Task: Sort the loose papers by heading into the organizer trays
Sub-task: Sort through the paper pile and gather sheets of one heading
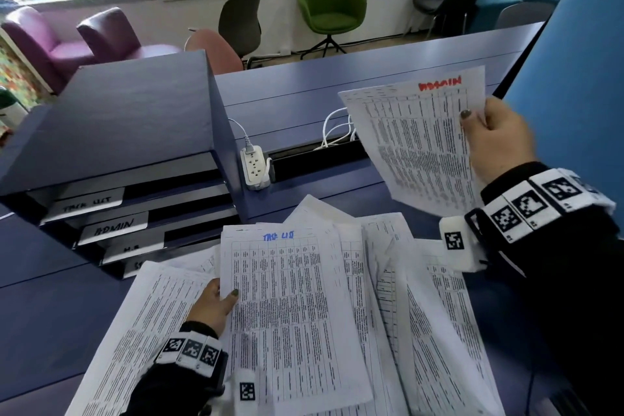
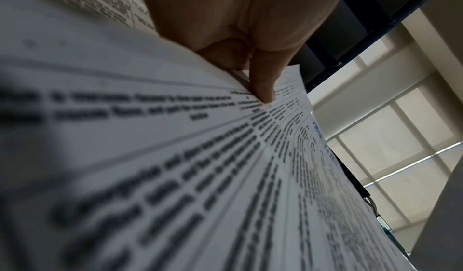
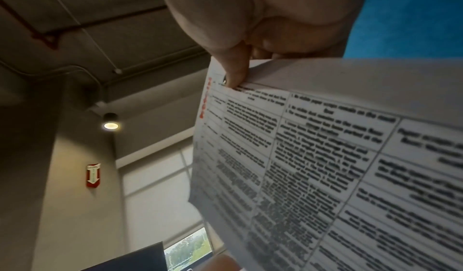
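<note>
My right hand [image 1: 486, 132] holds up a printed sheet with a red ADMIN heading [image 1: 422, 142], thumb on its face; the same sheet [image 3: 313, 156] fills the right wrist view under the hand [image 3: 238, 73]. My left hand [image 1: 219, 300] pinches the left edge of a sheet headed TASK LIST in blue [image 1: 290, 311], which lies on top of the loose pile; that sheet [image 2: 250, 166] and the thumb [image 2: 263, 81] show in the left wrist view. The blue organizer [image 1: 135, 118] stands at the left with labelled trays, TASK LIST [image 1: 87, 204] above ADMIN [image 1: 114, 228].
Several loose printed papers [image 1: 432, 314] are spread over the blue desk [image 1: 50, 314]. A white power strip [image 1: 255, 167] with cables leans by the organizer's right side. A blue partition [image 1: 580, 61] rises at the right. Chairs stand beyond the desk.
</note>
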{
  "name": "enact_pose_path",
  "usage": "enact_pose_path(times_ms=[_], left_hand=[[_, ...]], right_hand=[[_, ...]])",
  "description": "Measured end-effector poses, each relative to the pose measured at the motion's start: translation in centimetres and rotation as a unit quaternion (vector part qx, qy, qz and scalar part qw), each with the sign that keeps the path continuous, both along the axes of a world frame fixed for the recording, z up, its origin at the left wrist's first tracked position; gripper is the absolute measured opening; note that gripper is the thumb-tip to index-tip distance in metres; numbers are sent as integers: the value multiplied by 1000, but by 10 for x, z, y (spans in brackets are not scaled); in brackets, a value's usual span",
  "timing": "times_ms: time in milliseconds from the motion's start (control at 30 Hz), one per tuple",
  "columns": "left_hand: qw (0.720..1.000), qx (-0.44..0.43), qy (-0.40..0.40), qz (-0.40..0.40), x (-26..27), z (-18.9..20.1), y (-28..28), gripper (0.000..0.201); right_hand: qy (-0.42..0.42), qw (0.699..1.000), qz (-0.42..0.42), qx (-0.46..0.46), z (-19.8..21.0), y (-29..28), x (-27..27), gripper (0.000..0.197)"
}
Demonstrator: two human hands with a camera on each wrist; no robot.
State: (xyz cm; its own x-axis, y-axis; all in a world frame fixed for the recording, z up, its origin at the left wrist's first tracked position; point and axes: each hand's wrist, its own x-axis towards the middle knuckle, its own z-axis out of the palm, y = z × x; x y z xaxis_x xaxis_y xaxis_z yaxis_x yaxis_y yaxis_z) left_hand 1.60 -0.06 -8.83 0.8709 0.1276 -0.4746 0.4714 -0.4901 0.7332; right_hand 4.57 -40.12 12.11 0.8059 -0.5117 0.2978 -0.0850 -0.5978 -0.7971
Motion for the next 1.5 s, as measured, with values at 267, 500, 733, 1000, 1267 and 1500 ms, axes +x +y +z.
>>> enact_pose_path(times_ms=[267, 500, 733, 1000, 1267, 1500], left_hand=[[977, -173, -78, 102, -13, 14, 3, 43], [869, -442, -122, 188, -14, 33, 31, 48], [881, -419, -144, 165, 2, 49, 39, 36], [901, -400, -66, 152, -6, 16, 19, 43], [993, -110, -13, 36, -9, -13, 11, 46], [1000, -9, -29, 9, -2, -1, -8, 51]], right_hand=[[-123, 983, 58, 123, 16, 11, -10, 13], [-55, 963, 67, 254, -37, 3, -1, 9], [288, 946, 69, 131, -164, 26, -19, 28], [347, 901, 172, 193, -189, 85, -44, 38], [485, 866, -12, 124, -196, 27, -43, 6], [513, 828, -28, 225, -195, 39, -53, 33]])
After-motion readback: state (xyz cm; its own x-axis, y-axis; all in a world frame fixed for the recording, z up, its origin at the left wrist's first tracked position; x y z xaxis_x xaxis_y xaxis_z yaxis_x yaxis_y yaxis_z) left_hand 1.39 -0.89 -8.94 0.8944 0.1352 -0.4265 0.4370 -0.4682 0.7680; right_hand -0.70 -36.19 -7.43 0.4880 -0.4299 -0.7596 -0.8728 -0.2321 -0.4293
